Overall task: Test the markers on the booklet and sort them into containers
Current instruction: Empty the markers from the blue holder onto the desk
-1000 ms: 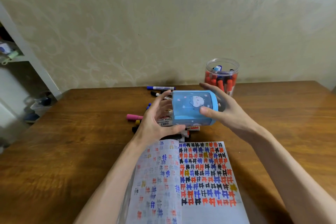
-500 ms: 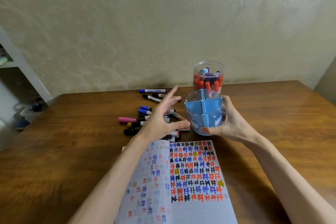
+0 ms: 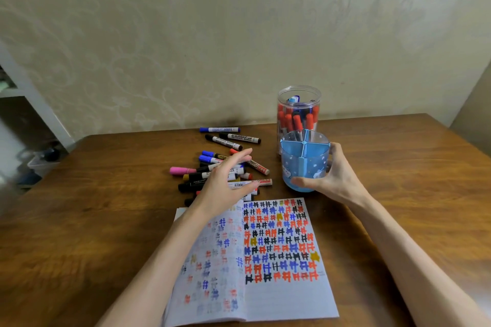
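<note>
A blue divided cup (image 3: 304,164) stands upright on the table, empty, with my right hand (image 3: 333,176) wrapped around its right side. Behind it a clear jar (image 3: 299,109) holds several red and blue markers. A pile of loose markers (image 3: 225,167) lies left of the cup. My left hand (image 3: 225,183) hovers over that pile with fingers straight and holds nothing. The open booklet (image 3: 265,260), covered in coloured hash marks, lies near me.
The wooden table (image 3: 93,207) runs to a patterned wall at the back. A white shelf unit (image 3: 29,103) stands at the far left. Three markers (image 3: 231,137) lie apart from the pile near the wall.
The blue cup went from lying on its side between both hands to standing upright at the right. My left hand let go of it and now hovers over the markers.
</note>
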Demonstrator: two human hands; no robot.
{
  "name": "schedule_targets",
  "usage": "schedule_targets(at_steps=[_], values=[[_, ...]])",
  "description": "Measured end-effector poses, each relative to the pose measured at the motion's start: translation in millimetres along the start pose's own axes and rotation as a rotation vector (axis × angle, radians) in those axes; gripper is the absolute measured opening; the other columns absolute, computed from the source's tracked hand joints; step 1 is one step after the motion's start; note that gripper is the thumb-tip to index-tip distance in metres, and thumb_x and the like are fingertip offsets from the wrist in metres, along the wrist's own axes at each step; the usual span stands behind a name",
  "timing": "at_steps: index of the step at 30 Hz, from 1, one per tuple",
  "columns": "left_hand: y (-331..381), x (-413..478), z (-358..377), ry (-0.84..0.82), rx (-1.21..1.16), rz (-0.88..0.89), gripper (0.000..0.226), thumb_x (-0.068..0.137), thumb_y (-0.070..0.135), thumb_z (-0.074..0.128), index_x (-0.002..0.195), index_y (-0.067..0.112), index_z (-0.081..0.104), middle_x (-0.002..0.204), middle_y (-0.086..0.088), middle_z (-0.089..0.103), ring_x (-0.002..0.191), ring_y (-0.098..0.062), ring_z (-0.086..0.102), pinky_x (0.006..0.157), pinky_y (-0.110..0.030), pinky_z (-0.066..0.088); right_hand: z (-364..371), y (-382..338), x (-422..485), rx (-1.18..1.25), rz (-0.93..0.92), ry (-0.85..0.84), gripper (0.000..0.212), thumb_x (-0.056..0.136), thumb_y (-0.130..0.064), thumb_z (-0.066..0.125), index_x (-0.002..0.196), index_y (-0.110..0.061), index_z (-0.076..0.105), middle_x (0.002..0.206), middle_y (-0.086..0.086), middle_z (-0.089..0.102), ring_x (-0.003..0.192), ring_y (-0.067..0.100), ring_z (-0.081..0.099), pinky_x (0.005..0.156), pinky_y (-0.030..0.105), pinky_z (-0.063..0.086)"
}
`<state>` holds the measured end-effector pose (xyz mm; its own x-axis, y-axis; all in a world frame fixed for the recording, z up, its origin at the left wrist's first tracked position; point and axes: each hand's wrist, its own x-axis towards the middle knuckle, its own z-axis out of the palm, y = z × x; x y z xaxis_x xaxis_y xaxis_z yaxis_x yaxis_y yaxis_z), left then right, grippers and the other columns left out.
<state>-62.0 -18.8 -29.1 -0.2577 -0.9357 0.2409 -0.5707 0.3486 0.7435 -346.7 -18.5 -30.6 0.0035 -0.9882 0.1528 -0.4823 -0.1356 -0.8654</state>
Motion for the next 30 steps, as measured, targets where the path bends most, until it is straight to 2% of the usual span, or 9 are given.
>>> schedule_targets(at_steps=[6, 9, 12, 15, 19, 22, 24, 26, 30], values=[[-6.7, 0.8, 3.3, 0.014, 0.013, -0.001, 0.073, 0.091, 0.036, 0.078, 0.153, 0.042, 0.040, 0.146, 0.027, 0.052, 0.134, 0.020, 0.035, 0.106, -0.018, 0.028, -1.8, 10.4, 1.3, 0.045, 0.034, -0.030, 0.106, 0.073, -0.020, 0.095, 0.153, -0.018, 0.026, 0.138, -0.008, 0.049, 0.128, 0.010, 0.052, 0.076, 0.002, 0.049], [-6.2, 1.9, 5.5, 0.019, 0.012, 0.005, 0.071, 0.091, 0.036, 0.078, 0.152, 0.042, 0.042, 0.146, 0.026, 0.052, 0.139, 0.010, 0.038, 0.112, -0.026, 0.032, -0.2, 6.8, 1.2, 0.039, 0.012, -0.025, 0.114, 0.074, -0.020, 0.095, 0.159, -0.021, 0.019, 0.151, -0.002, 0.044, 0.136, 0.010, 0.046, 0.089, 0.003, 0.045], [-7.4, 1.6, 5.7, 0.025, 0.008, 0.016, 0.070, 0.091, 0.033, 0.077, 0.152, 0.040, 0.043, 0.146, 0.025, 0.053, 0.139, 0.010, 0.039, 0.109, -0.017, 0.031, 1.0, -2.5, -2.0, 0.055, -0.084, 0.116, 0.128, 0.067, -0.037, 0.100, 0.162, -0.028, 0.014, 0.164, 0.005, 0.032, 0.142, 0.013, 0.042, 0.102, 0.012, 0.040], [-8.9, -1.5, 2.0, 0.038, -0.002, 0.018, 0.068, 0.092, 0.028, 0.077, 0.152, 0.037, 0.045, 0.145, 0.025, 0.054, 0.137, 0.014, 0.039, 0.102, -0.007, 0.029, 3.5, -15.4, -6.2, 0.024, -0.299, 0.346, 0.118, 0.068, -0.053, 0.090, 0.160, -0.021, 0.025, 0.154, 0.007, 0.037, 0.134, 0.013, 0.047, 0.102, 0.008, 0.043], [-17.0, -8.4, -10.2, 0.086, 0.010, 0.012, 0.066, 0.089, 0.025, 0.079, 0.147, 0.037, 0.051, 0.142, 0.022, 0.057, 0.136, 0.006, 0.046, 0.112, -0.026, 0.040, 17.4, -46.6, -13.1, -0.104, -0.563, 0.474, 0.088, 0.078, -0.046, 0.082, 0.147, -0.007, 0.045, 0.139, 0.013, 0.047, 0.122, 0.024, 0.053, 0.104, 0.039, 0.051], [-26.2, -16.4, -22.8, 0.118, 0.044, 0.012, 0.059, 0.088, 0.028, 0.080, 0.141, 0.038, 0.056, 0.137, 0.018, 0.060, 0.130, 0.001, 0.053, 0.109, -0.034, 0.049, 37.5, -67.8, -23.4, -0.099, -0.672, 0.341, 0.054, 0.087, -0.030, 0.078, 0.131, -0.007, 0.057, 0.126, 0.006, 0.057, 0.102, 0.012, 0.058, 0.088, 0.021, 0.053], [-31.8, -21.2, -30.7, 0.136, 0.082, 0.016, 0.051, 0.088, 0.027, 0.080, 0.136, 0.033, 0.063, 0.134, 0.015, 0.062, 0.127, 0.000, 0.055, 0.107, -0.038, 0.051, 54.6, -73.2, -27.3, -0.106, -0.676, 0.198, 0.030, 0.092, -0.015, 0.075, 0.120, -0.012, 0.064, 0.111, -0.002, 0.062, 0.086, 0.007, 0.060, 0.073, 0.019, 0.054], [-38.4, -24.3, -37.7, 0.148, 0.152, 0.030, 0.045, 0.087, 0.026, 0.081, 0.130, 0.030, 0.068, 0.128, 0.015, 0.065, 0.127, -0.004, 0.055, 0.107, -0.045, 0.050, 71.6, -70.3, -24.3, -0.158, -0.636, 0.090, 0.026, 0.094, -0.010, 0.073, 0.117, -0.017, 0.066, 0.105, -0.008, 0.063, 0.083, 0.003, 0.062, 0.071, 0.015, 0.053], [-49.9, -33.0, -51.2, 0.143, 0.253, 0.042, 0.036, 0.084, 0.035, 0.081, 0.119, 0.032, 0.074, 0.117, 0.019, 0.068, 0.120, -0.004, 0.056, 0.102, -0.043, 0.049, 93.0, -53.9, -12.0, -0.262, -0.542, -0.023, 0.025, 0.095, -0.019, 0.073, 0.119, -0.024, 0.068, 0.111, -0.012, 0.067, 0.094, 0.004, 0.065, 0.079, 0.031, 0.062]])
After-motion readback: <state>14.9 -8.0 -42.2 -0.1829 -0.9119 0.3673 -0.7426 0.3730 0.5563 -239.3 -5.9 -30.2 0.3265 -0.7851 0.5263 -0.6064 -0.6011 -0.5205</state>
